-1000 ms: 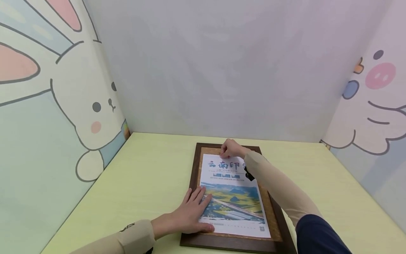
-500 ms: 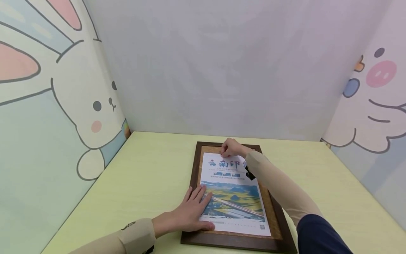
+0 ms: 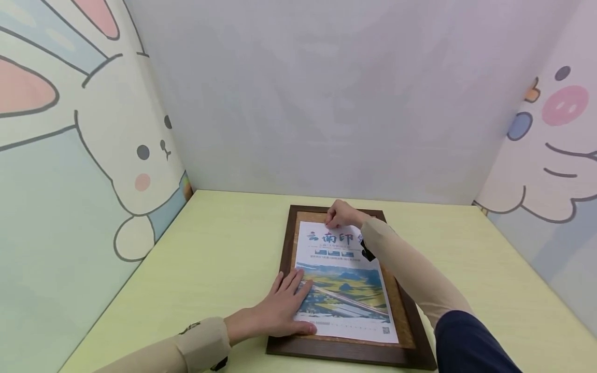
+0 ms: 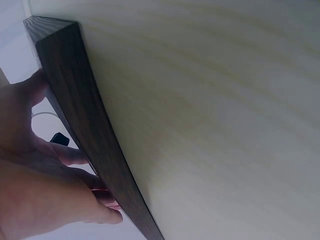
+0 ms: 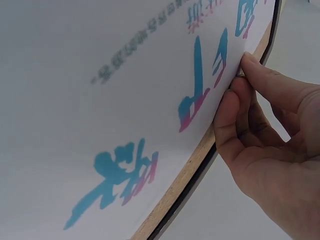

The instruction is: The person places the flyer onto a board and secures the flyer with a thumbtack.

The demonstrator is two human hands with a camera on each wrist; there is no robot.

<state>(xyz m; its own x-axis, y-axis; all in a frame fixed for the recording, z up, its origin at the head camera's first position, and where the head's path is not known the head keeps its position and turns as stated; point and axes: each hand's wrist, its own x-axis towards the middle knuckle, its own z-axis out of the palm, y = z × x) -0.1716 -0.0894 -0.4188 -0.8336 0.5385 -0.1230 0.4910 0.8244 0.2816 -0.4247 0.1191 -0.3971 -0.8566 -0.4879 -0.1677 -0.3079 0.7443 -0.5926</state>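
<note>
A printed poster, white with blue lettering and a landscape, lies on a cork board with a dark wooden frame. My left hand, fingers spread, rests on the poster's lower left side, across the frame; the left wrist view shows that hand beside the frame's side. At the poster's top edge, my right hand has its fingertips together. In the right wrist view, thumb and index finger pinch a tiny brass-coloured pin, mostly hidden, at the paper's edge.
The board lies on a pale yellow-green table. A grey-white wall panel rises at the back. Side panels carry a cartoon rabbit and a pink-snouted figure.
Both hands keep their places on the board. The whole head view has shifted slightly, so the board appears a little higher.
</note>
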